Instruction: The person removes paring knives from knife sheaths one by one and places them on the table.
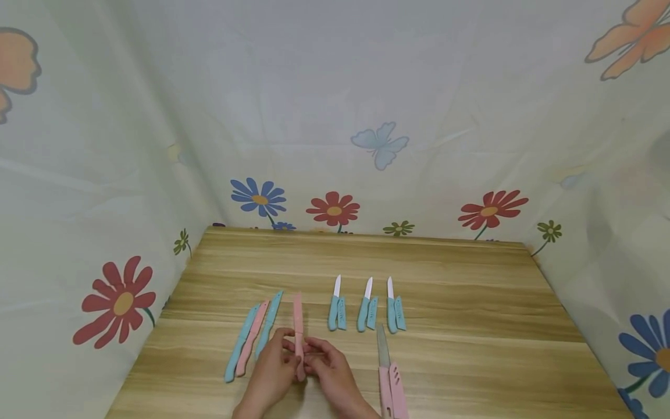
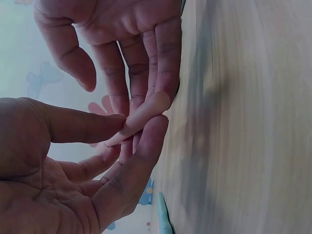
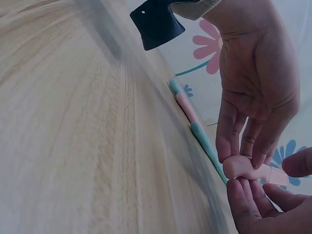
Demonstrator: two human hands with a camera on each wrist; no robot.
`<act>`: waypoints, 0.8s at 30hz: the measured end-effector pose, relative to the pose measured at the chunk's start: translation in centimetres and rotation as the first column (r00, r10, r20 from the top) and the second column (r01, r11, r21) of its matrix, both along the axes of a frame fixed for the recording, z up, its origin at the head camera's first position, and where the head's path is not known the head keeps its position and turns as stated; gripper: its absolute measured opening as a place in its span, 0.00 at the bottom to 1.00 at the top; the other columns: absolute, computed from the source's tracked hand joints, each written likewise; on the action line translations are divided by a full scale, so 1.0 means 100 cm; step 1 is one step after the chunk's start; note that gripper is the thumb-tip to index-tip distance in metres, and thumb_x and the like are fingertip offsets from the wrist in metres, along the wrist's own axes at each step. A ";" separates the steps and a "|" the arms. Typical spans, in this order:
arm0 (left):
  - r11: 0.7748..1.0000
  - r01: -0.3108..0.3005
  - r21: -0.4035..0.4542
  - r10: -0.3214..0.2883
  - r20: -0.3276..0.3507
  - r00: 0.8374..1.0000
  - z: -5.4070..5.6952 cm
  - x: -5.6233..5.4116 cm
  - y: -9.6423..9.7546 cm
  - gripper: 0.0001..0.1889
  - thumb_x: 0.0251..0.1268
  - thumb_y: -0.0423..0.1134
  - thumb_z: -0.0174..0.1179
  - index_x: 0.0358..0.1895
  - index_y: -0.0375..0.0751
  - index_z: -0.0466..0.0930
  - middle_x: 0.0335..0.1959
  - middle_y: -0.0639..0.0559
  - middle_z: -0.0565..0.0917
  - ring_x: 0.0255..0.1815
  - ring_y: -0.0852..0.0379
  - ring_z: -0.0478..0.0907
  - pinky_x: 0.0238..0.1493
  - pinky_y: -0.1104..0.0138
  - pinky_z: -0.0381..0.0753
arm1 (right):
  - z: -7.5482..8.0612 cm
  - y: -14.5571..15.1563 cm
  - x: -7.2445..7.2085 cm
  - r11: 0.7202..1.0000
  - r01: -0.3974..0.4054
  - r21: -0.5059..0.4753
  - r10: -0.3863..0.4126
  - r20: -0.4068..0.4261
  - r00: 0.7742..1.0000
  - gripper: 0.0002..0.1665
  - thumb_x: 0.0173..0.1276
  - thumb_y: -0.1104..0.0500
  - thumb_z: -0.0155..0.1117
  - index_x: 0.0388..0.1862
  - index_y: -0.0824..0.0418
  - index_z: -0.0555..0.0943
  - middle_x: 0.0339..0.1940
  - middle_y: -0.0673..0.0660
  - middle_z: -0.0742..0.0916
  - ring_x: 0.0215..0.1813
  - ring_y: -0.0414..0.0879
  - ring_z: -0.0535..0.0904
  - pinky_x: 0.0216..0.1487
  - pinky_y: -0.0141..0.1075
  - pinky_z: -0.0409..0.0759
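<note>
A pink sheathed knife (image 1: pixel 298 314) stands up between both hands, its sheathed end pointing away. My left hand (image 1: pixel 273 369) pinches the handle (image 2: pixel 145 116) between thumb and fingers. The fingers of my right hand (image 1: pixel 333 372) touch the handle from the other side; in the left wrist view the thumb of that hand is held apart from it. Left of the hands lie a blue knife (image 1: pixel 241 343), a pink knife (image 1: pixel 252 338) and another blue knife (image 1: pixel 269 320), all in sheaths. The left hand partly covers the nearest blue one.
Three small blue-handled knives (image 1: pixel 334 305) (image 1: pixel 363 308) (image 1: pixel 391 308) lie with bare blades, their blue sheaths beside them. Near the front edge a larger pink knife (image 1: pixel 384 378) lies unsheathed next to its pink sheath (image 1: pixel 398 390). Flower-printed cloth (image 1: pixel 335 116) surrounds the wooden table (image 1: pixel 471 279).
</note>
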State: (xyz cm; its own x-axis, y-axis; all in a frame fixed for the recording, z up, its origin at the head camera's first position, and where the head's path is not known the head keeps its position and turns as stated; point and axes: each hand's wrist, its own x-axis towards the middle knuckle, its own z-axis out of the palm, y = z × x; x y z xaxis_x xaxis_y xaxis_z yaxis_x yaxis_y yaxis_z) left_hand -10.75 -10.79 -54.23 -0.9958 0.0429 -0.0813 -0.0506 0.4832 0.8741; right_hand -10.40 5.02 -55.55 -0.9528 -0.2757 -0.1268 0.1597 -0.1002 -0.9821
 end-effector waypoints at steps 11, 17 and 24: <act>0.999 0.041 0.002 -0.041 -0.013 0.999 -0.002 0.000 0.007 0.19 0.67 0.27 0.63 0.59 0.37 0.73 0.43 0.45 0.83 0.39 0.55 0.84 0.32 0.70 0.82 | -0.002 0.005 -0.001 0.996 0.037 0.079 -0.039 0.012 0.999 0.25 0.74 0.67 0.57 0.68 0.72 0.75 0.58 0.66 0.82 0.51 0.47 0.83 0.47 0.35 0.88; 0.998 0.066 0.011 -0.066 -0.008 0.998 -0.003 0.000 0.010 0.18 0.69 0.30 0.63 0.59 0.38 0.73 0.44 0.46 0.83 0.40 0.56 0.84 0.33 0.70 0.82 | 0.000 0.011 -0.002 0.993 0.055 0.104 -0.060 0.045 0.997 0.23 0.74 0.64 0.60 0.66 0.67 0.78 0.55 0.62 0.84 0.49 0.45 0.82 0.45 0.33 0.87; 0.994 0.095 0.044 -0.096 0.012 0.995 -0.005 0.000 0.013 0.16 0.70 0.31 0.63 0.58 0.38 0.73 0.44 0.46 0.82 0.41 0.57 0.84 0.34 0.70 0.83 | -0.003 0.017 -0.005 0.994 0.057 0.097 -0.064 0.073 0.995 0.21 0.76 0.63 0.60 0.65 0.68 0.77 0.52 0.63 0.85 0.47 0.45 0.82 0.45 0.37 0.88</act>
State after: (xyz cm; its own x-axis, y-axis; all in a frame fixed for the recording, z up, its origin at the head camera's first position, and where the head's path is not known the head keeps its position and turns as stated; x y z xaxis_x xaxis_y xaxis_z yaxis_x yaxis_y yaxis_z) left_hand -10.76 -9.47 -54.77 -0.9857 0.1418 -0.0914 -0.0184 0.4484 0.8936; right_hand -10.85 6.72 -55.90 -0.9540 -0.2008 -0.2225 0.2309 -0.0187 -0.9728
